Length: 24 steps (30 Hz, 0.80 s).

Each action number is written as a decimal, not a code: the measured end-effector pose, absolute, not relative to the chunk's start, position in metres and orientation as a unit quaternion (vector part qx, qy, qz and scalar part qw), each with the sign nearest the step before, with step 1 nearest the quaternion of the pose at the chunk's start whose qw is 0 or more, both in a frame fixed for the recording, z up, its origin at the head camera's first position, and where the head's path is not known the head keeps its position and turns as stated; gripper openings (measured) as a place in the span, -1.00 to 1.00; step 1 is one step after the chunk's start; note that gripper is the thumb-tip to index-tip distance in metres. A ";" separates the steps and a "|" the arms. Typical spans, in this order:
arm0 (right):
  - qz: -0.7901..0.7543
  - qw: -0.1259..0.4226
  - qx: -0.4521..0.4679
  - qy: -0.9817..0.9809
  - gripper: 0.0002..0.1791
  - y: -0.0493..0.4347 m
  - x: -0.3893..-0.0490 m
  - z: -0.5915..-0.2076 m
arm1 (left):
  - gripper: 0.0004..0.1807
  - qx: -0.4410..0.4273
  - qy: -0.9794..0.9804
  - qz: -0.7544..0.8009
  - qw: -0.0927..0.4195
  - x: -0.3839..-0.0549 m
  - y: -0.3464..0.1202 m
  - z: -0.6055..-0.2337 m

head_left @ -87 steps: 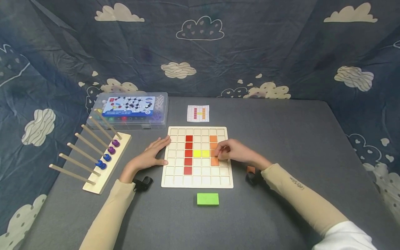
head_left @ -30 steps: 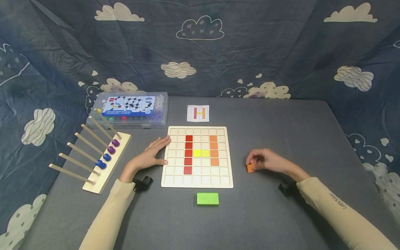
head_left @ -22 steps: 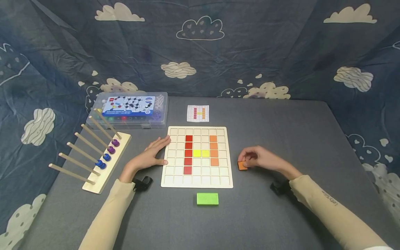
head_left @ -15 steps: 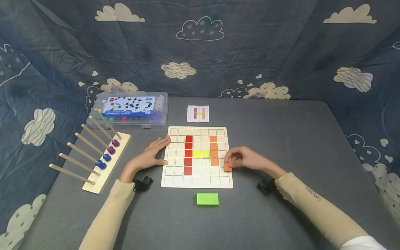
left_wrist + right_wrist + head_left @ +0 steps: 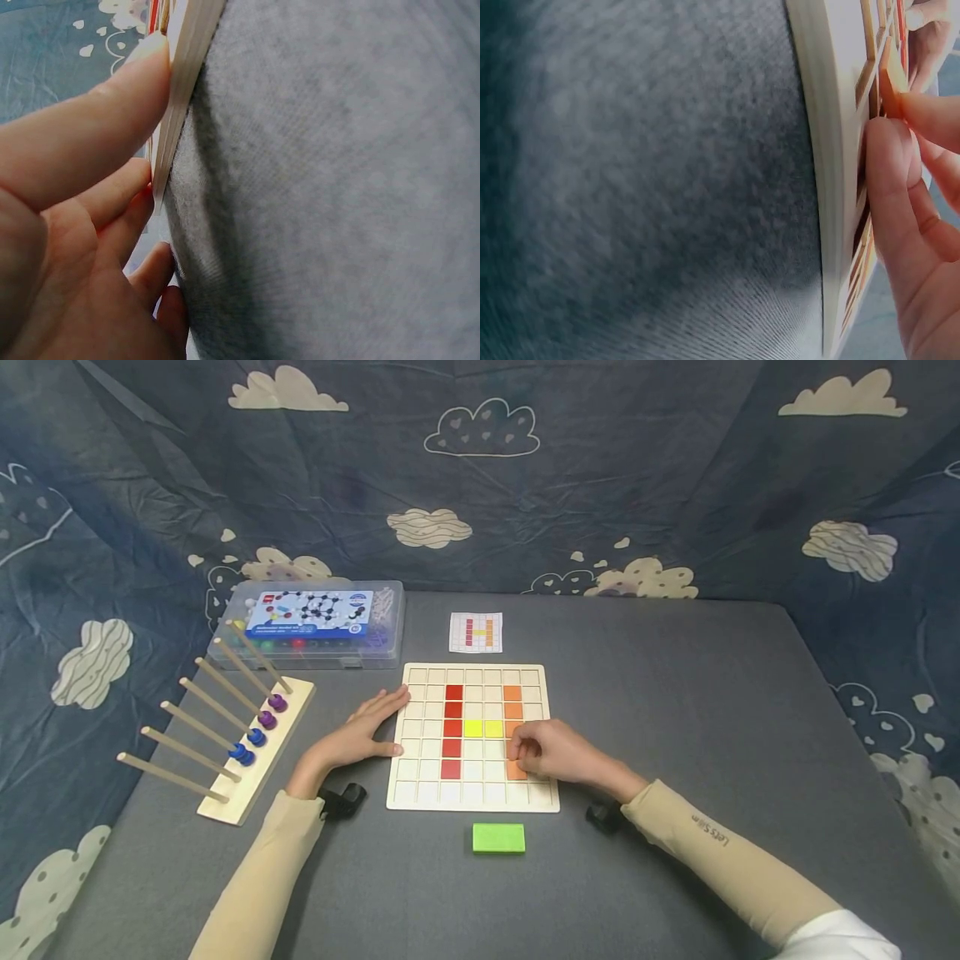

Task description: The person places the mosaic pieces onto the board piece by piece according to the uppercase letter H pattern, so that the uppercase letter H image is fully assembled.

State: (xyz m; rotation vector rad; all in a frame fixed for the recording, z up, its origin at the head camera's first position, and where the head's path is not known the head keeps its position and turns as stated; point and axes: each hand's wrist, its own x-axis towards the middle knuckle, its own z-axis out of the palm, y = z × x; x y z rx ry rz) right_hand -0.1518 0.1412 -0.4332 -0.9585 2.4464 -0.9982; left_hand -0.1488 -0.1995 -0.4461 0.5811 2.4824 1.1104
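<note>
A wooden grid board (image 5: 472, 808) lies on the grey table. It bears a column of red tiles (image 5: 453, 710), two yellow tiles (image 5: 483, 728) and a column of orange tiles (image 5: 512, 693). My right hand (image 5: 562, 753) pinches an orange tile (image 5: 892, 81) between thumb and finger at the column's lower end; in the right wrist view it looks slightly tilted in its cell. The hand partly covers the tiles there. With fingers spread, my left hand (image 5: 358, 735) rests against the board's left edge, its thumb touching the rim in the left wrist view.
A printed pattern card (image 5: 476, 633) lies behind the board, and a green block (image 5: 498, 838) in front of it. At left stands a peg rack (image 5: 298, 703) with purple and blue beads. Behind that is a clear plastic kit box (image 5: 322, 647).
My right hand has gone from the orange column to a loose orange tile on the table, picked it up and brought it left to the column's lower end. The left hand has stayed still.
</note>
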 end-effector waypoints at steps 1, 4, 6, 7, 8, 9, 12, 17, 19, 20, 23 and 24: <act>-0.342 0.160 -0.338 0.862 -0.81 0.141 -0.151 -0.433 | -0.06 0.206 0.878 0.392 0.179 -0.149 -0.199 -0.446; -0.334 0.156 -0.341 0.865 -0.82 0.140 -0.150 -0.432 | -0.06 0.206 0.879 0.392 0.179 -0.149 -0.199 -0.445; -0.346 0.163 -0.339 0.860 -0.84 0.142 -0.150 -0.431 | -0.06 0.205 0.879 0.390 0.179 -0.150 -0.199 -0.445; -0.354 0.166 -0.336 0.857 -0.85 0.143 -0.151 -0.431 | -0.06 0.205 0.880 0.389 0.178 -0.150 -0.199 -0.445; -0.361 0.169 -0.333 0.854 -0.86 0.145 -0.152 -0.432 | -0.06 0.205 0.881 0.388 0.178 -0.150 -0.199 -0.445; -0.371 0.172 -0.328 0.851 -0.88 0.147 -0.153 -0.432 | -0.06 0.204 0.881 0.388 0.179 -0.150 -0.199 -0.446; -0.405 0.181 -0.301 0.844 -0.91 0.156 -0.157 -0.432 | -0.06 0.204 0.883 0.383 0.179 -0.151 -0.200 -0.446; -0.464 0.163 -0.221 0.842 -0.89 0.179 -0.165 -0.429 | -0.08 0.206 0.888 0.371 0.177 -0.150 -0.200 -0.443; -0.470 0.130 -0.189 0.852 -0.84 0.190 -0.168 -0.427 | -0.10 0.206 0.892 0.365 0.172 -0.149 -0.199 -0.440; -0.468 0.109 -0.177 0.859 -0.81 0.196 -0.170 -0.427 | -0.11 0.204 0.895 0.360 0.167 -0.149 -0.198 -0.437; -0.451 0.043 -0.151 0.879 -0.72 0.214 -0.173 -0.425 | -0.17 0.203 0.906 0.346 0.134 -0.149 -0.195 -0.426; -0.441 0.023 -0.146 0.885 -0.68 0.220 -0.174 -0.424 | -0.19 0.203 0.910 0.343 0.117 -0.150 -0.193 -0.422</act>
